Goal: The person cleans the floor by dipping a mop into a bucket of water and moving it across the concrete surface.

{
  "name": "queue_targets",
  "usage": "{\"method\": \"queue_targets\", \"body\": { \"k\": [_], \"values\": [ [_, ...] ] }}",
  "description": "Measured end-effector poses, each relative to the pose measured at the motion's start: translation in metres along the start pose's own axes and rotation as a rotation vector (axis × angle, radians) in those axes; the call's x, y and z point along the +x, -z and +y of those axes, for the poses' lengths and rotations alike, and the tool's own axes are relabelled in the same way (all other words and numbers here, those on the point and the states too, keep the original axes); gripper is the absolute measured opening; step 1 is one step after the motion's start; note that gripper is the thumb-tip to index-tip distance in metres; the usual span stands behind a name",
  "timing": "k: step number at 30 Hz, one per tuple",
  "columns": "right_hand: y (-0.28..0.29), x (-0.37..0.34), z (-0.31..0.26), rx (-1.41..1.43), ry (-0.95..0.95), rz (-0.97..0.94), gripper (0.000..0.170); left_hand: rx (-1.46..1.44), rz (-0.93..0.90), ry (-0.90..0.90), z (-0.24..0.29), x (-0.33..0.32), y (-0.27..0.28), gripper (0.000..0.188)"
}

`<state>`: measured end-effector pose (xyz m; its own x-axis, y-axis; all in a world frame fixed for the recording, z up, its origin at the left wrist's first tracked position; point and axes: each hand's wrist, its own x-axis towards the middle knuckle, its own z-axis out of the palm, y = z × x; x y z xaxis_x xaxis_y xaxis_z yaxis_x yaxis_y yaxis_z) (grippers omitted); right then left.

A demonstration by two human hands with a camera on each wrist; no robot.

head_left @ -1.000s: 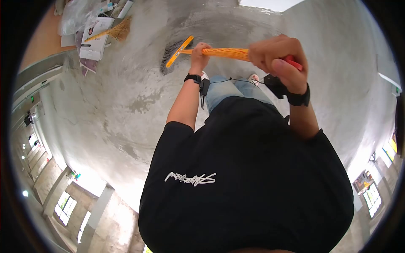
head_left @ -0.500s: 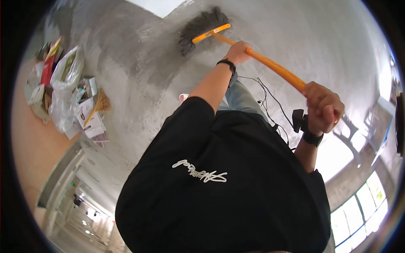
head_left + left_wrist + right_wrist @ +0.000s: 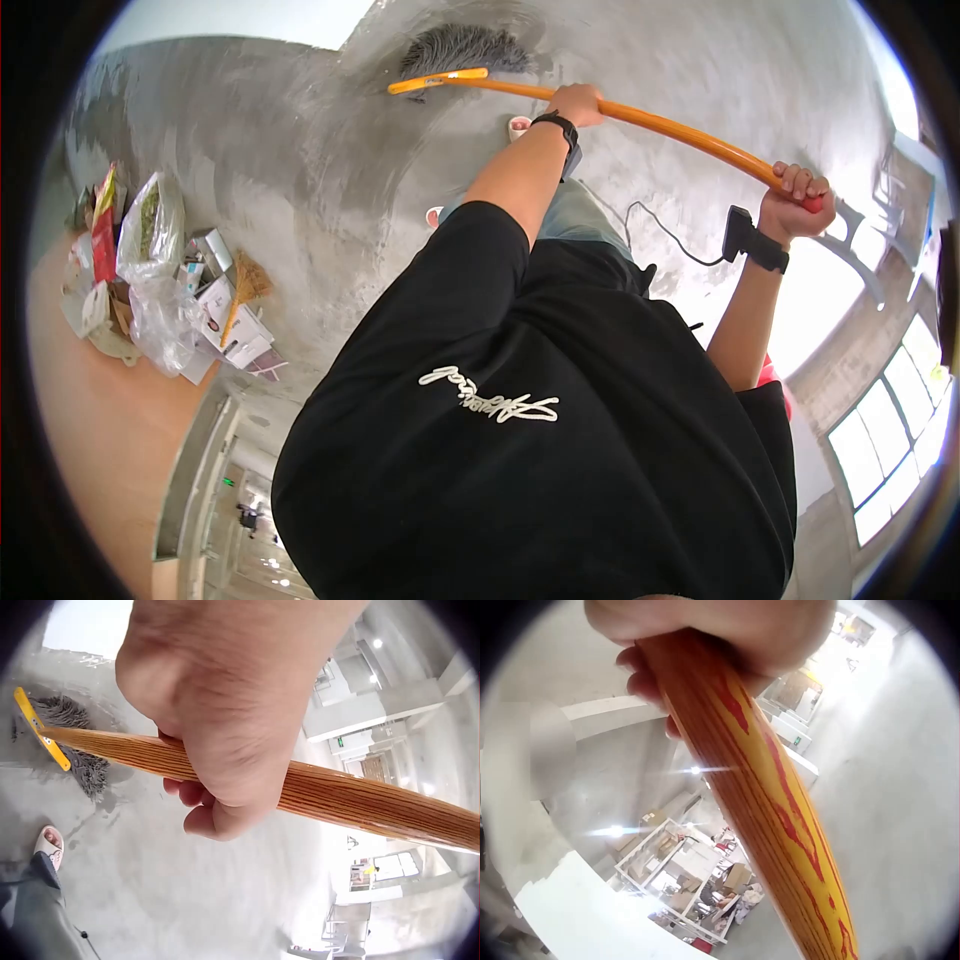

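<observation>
A mop with dark grey strands lies with its head on the floor, ahead of the person's feet. Its yellow bar joins a long wood-grain handle. My left hand grips this handle partway up, nearer the mop head. In the left wrist view the fingers come round beneath the handle. Farther along, at the red-tipped top end, my right hand holds on. The right wrist view has the right hand wrapped round the yellow and red patterned handle.
Wet streaks mark the grey concrete floor. At the left are plastic bags, boxes and a small straw broom. A cable runs near the legs. Sandaled feet stand close behind the mop head. Chair-like pale furniture is at the right.
The mop head has swung across the floor, its strands now trailing on the far side of the bar. The view has turned, and the right hand has moved outward right. Both hands keep hold.
</observation>
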<state>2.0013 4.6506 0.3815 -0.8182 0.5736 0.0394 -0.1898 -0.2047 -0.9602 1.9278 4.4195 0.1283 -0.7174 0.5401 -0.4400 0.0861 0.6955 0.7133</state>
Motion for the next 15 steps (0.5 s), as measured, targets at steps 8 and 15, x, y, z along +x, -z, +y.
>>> {"method": "queue_targets", "body": {
  "k": [8, 15],
  "values": [
    [-0.130, -0.054, 0.062, 0.051, -0.240, -0.375, 0.022, -0.134, 0.226, 0.310, -0.121, -0.143, 0.018, 0.029],
    [-0.235, -0.191, 0.162, 0.116, -0.498, -0.926, 0.027, -0.259, 0.522, 0.624, -0.265, -0.330, -0.024, 0.025]
  ]
}}
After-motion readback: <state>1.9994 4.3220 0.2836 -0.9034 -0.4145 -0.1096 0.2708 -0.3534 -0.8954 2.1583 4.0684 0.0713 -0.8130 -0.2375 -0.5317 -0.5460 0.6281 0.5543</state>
